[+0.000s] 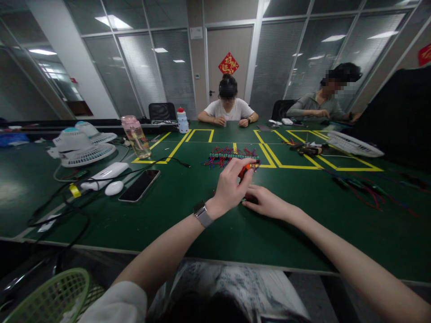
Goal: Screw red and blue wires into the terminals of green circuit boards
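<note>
Orange-handled tool [248, 168], possibly a small screwdriver: near the middle of the green worktop [188, 220], gripped in the left hand [232, 184], just short of a terminal strip [232, 156] tangled with red and blue wires. Far left, below the near edge: green mesh basket [50, 296]. On the worktop beyond it: two white fans [84, 150] lying flat amid black cables, then a white mouse [114, 187] just beside a dark phone [139, 185] lying face up. Behind these, standing upright: pink-capped bottle [136, 137]. At centre: left hand, watch on the wrist, fingers closed round the tool's handle. Just to its right and lower: right hand [266, 202], palm down, fingertips tucked against something small and dark under the left hand; held or merely touched, cannot tell. Across the worktop: one seated person [228, 110] with both hands at the far edge, a second person [323, 105] further right. Between the two sides: yellow tape lines [289, 166] marking rectangles. Far right: white fan grille [353, 144] lying flat, with loose red wires [370, 194] nearer the edge, well apart from both hands.
</note>
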Motion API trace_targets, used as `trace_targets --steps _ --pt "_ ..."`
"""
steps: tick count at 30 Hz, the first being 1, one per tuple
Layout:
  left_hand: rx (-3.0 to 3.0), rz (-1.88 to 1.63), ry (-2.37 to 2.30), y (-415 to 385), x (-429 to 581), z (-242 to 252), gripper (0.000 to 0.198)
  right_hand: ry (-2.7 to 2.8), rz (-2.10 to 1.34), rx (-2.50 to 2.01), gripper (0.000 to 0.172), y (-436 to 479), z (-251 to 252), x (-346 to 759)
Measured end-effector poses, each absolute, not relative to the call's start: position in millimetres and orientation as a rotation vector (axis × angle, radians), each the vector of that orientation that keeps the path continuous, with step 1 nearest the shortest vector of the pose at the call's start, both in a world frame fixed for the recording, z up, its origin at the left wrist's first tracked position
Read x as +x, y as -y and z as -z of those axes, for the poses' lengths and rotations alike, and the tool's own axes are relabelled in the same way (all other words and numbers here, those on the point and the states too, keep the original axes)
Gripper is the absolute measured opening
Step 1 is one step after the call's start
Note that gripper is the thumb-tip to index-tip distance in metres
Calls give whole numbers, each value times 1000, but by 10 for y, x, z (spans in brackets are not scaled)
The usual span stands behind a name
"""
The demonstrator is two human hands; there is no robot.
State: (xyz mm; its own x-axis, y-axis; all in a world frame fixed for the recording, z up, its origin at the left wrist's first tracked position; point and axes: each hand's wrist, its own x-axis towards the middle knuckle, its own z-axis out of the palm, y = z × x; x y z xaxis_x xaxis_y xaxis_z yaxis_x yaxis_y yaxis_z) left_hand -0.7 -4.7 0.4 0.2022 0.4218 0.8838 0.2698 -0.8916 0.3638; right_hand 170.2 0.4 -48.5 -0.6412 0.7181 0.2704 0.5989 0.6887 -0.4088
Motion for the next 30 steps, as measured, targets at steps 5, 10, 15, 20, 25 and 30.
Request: trace_targets --steps 5,10,15,20,25,30 --pt "2281 -1734 -688 28 -32 -11 31 2504 -392 -1031 15 14 448 1698" --pt "2278 -1771 -657 26 -21 -12 33 2500 -399 -1044 15 12 459 1697" --pt "2315 -1791 -703 36 -11 -27 26 2486 -409 -1031 19 6 473 1702" --pt "2315 -1825 -718 34 -7 -30 18 2499 -376 -1058 15 13 470 1704" --pt "2314 -1878 -740 22 -3 -4 16 2501 -364 -1049 14 4 482 1707" --pt "2333 -1796 -746 42 -23 -12 31 2498 -376 -1031 16 -1 478 1703"
